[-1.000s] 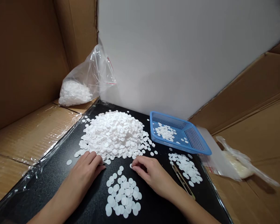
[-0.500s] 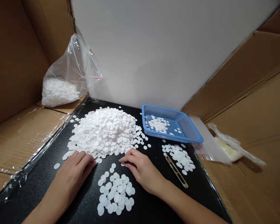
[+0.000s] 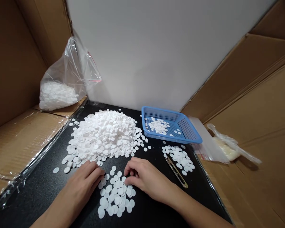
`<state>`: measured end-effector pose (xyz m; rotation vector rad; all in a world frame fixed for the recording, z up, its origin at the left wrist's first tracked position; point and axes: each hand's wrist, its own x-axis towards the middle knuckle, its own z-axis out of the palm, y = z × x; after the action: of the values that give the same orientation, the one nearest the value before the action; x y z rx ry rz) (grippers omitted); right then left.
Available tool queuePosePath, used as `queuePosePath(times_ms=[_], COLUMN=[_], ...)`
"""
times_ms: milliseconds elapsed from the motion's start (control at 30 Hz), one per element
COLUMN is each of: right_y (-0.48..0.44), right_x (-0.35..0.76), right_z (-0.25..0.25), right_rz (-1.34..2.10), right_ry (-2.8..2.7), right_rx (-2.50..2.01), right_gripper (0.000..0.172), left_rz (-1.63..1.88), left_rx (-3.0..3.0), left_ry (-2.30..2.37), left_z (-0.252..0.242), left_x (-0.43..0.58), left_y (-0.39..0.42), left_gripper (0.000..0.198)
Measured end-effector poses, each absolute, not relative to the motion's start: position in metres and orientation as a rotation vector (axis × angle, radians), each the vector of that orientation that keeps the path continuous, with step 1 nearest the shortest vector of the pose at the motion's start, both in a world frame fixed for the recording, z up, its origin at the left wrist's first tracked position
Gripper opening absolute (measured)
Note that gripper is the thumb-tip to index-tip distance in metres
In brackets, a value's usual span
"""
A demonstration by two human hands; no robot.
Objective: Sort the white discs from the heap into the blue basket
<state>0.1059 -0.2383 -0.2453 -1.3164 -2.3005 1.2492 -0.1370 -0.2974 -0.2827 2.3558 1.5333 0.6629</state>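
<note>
My left hand [image 3: 85,182] has its fingertips at the left edge of a small spread of white round discs [image 3: 117,200] on the black table. Its fingers are pressed together, and whatever they may hold is hidden. At the upper right of that spread is my right hand [image 3: 146,177], thumb and index finger apart with a gap between them and no disc seen in it. The fingertips of this hand are beside the nearest discs. Behind both hands rises a large heap of the same white discs [image 3: 106,133].
To the right of the heap, a blue plastic basket [image 3: 172,138] holds some discs. In front of it lie another disc group [image 3: 180,158] and metal tweezers [image 3: 176,172]. A clear bag of discs [image 3: 58,95] stands at left; another plastic bag [image 3: 230,147] lies at right. Cardboard [image 3: 247,104] flanks the table.
Both hands have come away from the big heap towards the small spread. The right thumb and index finger have parted and let go of a disc. The view has shifted slightly.
</note>
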Motion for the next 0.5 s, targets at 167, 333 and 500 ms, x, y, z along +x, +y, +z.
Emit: queuePosePath(times_ms=[167,333,500], right_y=[-0.244,-0.248,-0.249], right_x=[0.099,0.099,0.117], right_z=[-0.248,-0.253,-0.240], right_rz=[1.212,1.263,1.137], right_ry=[-2.260,-2.098,-1.845], right_rx=[-1.284,-1.217,-1.173], right_gripper=[0.019,0.019,0.011], left_rz=[0.714,0.581,0.598], left_rx=[2.155,1.950,1.637], left_ry=[1.447,1.273,1.129], left_z=[-0.273,-0.251,-0.227], left_x=[-0.119,-0.094,-0.067], left_y=[-0.298,-0.278,-0.248], left_gripper=[0.015,0.011,0.008])
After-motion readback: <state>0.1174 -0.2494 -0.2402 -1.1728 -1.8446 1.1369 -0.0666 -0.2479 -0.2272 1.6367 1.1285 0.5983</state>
